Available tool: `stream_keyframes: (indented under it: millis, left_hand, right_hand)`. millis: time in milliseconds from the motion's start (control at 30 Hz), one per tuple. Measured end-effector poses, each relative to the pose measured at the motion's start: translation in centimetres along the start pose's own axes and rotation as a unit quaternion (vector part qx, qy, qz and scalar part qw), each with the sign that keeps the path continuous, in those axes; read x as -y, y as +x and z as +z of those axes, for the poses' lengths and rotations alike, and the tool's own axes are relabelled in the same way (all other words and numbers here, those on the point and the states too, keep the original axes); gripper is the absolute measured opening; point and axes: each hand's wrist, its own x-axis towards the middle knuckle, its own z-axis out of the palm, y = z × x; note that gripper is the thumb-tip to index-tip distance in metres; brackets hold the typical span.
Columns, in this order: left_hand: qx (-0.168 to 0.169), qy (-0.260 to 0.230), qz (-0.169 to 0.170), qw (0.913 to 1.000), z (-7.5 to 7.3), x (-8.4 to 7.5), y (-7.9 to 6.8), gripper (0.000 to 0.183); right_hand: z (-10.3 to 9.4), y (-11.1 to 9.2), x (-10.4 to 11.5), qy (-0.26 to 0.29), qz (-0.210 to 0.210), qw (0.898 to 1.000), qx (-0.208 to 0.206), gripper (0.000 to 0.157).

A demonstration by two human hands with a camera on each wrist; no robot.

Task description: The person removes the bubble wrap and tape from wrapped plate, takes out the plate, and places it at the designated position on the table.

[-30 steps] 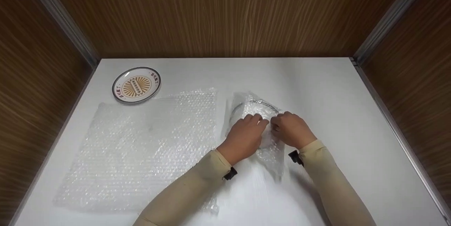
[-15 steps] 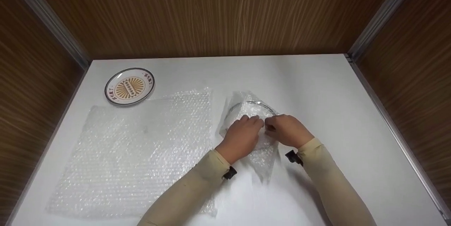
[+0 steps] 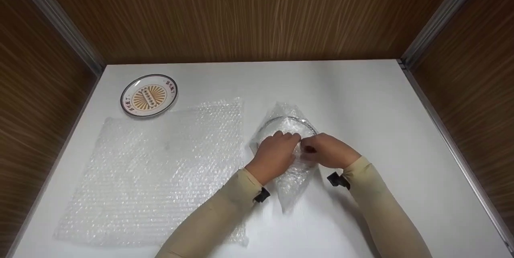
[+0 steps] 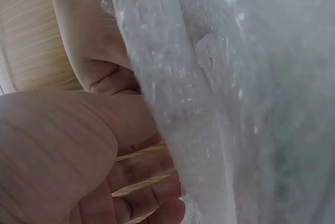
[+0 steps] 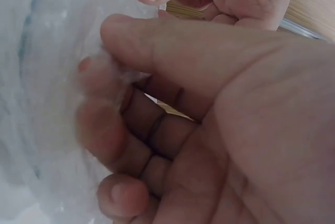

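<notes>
A plate with a dark-edged rim (image 3: 287,117) shows through a bubble wrap bundle (image 3: 290,187) on the right half of the table. My left hand (image 3: 277,154) holds the near face of the bundle, its fingers bent at the wrap. Close beside it, my right hand (image 3: 331,151) pinches a fold of the film. In the left wrist view the wrap (image 4: 167,77) stands up on edge against the thumb and fingers. Some right fingertips (image 5: 102,127) lie behind clear film in the right wrist view. Both hands cover the bundle's middle.
A flat bubble wrap sheet (image 3: 148,181) covers the left of the white table (image 3: 361,101). At its far edge lies a white plate (image 3: 149,95) with an orange sunburst. Brown wood-grain panels (image 3: 257,17) enclose the back and sides.
The bundle has turned between my hands: its pointed near corner has swung to the left, and the far flap has shifted rightward. My hands stay close together. The flat sheet lies as before.
</notes>
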Motion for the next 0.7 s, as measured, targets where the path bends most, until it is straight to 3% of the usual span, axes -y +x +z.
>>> stream_keyframes:
  millis: [267, 700]
  left_hand:
    - [0.012, 0.012, 0.004, 0.9999, 0.4, -0.1, 0.1, 0.024]
    - [0.020, 0.016, 0.004, 0.9997, 0.3, -0.2, 0.2, 0.019]
  right_hand:
    - [-0.2, -0.2, 0.5, -0.003, 0.057, 0.997, 0.046, 0.027]
    - [-0.9, -1.0, 1.5, -0.015, 0.087, 0.995, 0.052, 0.030]
